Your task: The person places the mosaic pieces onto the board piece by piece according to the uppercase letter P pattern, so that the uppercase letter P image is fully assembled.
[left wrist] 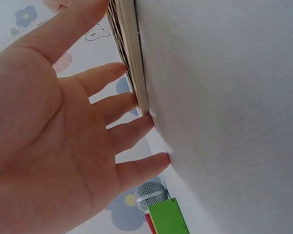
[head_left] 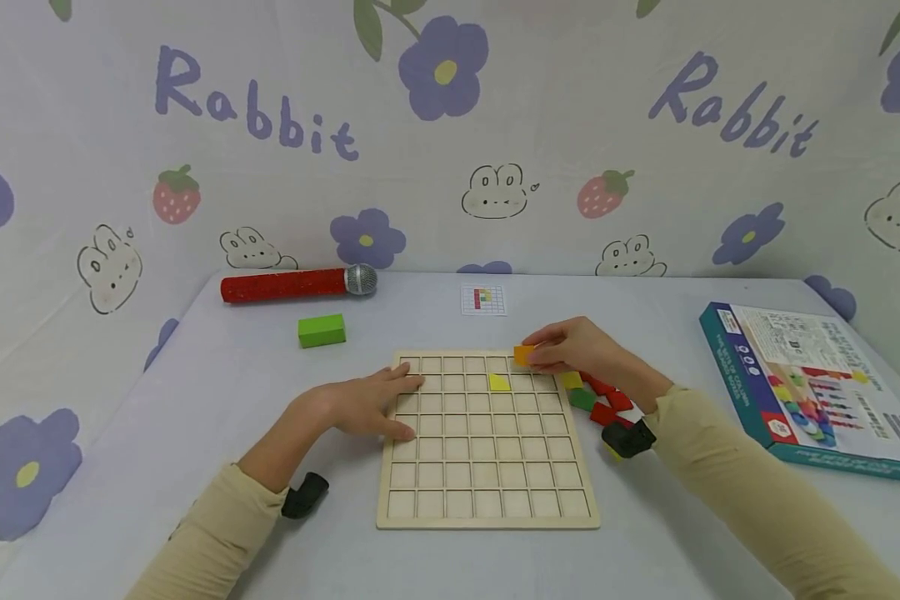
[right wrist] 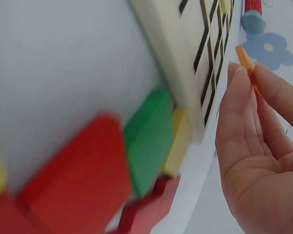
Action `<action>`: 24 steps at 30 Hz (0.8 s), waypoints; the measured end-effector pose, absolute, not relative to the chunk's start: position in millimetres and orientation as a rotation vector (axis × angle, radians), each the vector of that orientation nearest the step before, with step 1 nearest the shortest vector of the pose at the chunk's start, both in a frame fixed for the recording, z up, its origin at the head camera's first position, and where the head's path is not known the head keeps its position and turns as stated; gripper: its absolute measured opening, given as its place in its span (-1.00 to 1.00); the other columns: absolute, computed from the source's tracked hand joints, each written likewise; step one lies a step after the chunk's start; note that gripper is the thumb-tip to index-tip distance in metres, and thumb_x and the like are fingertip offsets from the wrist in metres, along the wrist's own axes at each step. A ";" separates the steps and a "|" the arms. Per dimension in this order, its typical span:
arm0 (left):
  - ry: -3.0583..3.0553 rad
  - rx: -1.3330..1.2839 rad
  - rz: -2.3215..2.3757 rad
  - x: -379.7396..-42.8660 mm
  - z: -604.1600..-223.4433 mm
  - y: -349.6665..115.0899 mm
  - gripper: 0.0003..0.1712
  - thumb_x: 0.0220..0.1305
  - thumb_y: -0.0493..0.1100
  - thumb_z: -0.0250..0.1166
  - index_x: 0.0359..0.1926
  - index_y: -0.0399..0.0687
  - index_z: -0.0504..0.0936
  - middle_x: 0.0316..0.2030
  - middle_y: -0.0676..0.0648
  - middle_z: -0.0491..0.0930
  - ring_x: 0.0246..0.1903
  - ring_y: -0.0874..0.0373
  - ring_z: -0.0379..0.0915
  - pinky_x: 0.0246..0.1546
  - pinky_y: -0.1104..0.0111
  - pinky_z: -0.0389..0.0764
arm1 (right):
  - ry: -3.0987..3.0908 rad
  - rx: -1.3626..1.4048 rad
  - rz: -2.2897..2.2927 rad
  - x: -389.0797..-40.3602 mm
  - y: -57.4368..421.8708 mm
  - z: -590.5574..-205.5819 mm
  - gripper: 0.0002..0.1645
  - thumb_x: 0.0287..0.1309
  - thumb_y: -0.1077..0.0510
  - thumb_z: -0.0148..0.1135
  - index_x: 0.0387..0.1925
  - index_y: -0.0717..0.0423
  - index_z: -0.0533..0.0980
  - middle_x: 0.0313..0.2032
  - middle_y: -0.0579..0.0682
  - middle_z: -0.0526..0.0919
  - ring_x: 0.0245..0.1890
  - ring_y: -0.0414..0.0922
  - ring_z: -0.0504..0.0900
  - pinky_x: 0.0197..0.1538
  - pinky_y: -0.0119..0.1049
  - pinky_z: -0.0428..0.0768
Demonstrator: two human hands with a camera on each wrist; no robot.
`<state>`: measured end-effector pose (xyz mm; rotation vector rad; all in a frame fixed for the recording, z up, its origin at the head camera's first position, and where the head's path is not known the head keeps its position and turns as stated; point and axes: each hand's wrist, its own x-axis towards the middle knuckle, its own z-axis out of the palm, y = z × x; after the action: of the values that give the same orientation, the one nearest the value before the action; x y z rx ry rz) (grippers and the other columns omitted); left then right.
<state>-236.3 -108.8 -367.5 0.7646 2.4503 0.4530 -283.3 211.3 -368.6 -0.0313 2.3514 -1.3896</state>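
Observation:
A wooden grid board (head_left: 489, 523) lies flat at the middle of the table, divided into square cells. One yellow tile (head_left: 498, 382) sits in a cell of its second row from the back. My left hand (head_left: 360, 406) rests at the board's left edge, fingers spread and straight, fingertips touching the rim. Between thumb and fingers my right hand (head_left: 573, 348) pinches an orange tile (head_left: 522, 356) over the board's back right part. In the right wrist view the orange tile (right wrist: 243, 58) is held on edge at the fingertips.
Loose red tiles (head_left: 606, 415), a green tile (head_left: 582, 399) and a yellow tile (head_left: 572, 380) lie right of the board. Behind it are a small pattern card (head_left: 483, 300), a red microphone (head_left: 292, 285) and a green block (head_left: 322, 331). A flat box (head_left: 817, 387) lies far right.

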 end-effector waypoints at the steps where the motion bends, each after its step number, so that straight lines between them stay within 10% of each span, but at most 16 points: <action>1: 2.451 0.766 0.452 -236.4 -367.9 -109.0 -0.08 0.26 0.10 0.27 0.49 -0.05 0.02 0.47 -0.17 -0.19 0.44 -0.06 -0.34 0.34 0.02 -0.07 | 2.341 -0.046 -1.391 -283.3 208.3 -368.7 -0.58 0.19 0.24 0.28 0.08 0.30 0.52 0.04 0.23 0.54 -0.21 -0.06 0.64 -0.11 -0.31 0.60; 24: 2.463 0.752 0.408 -236.1 -366.3 -108.0 -0.09 0.27 0.11 0.25 0.49 0.01 0.02 0.48 -0.13 -0.18 0.44 -0.06 -0.32 0.34 0.03 -0.05 | 2.212 -0.162 -1.387 -277.5 163.0 -371.5 -0.62 0.16 0.25 0.31 0.01 0.34 0.55 -0.08 0.21 0.61 -0.30 -0.08 0.68 -0.21 -0.31 0.63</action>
<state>-236.1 -108.0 -366.3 0.7524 2.4629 0.4078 -277.5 163.0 -371.5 -0.1621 2.2119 -1.3867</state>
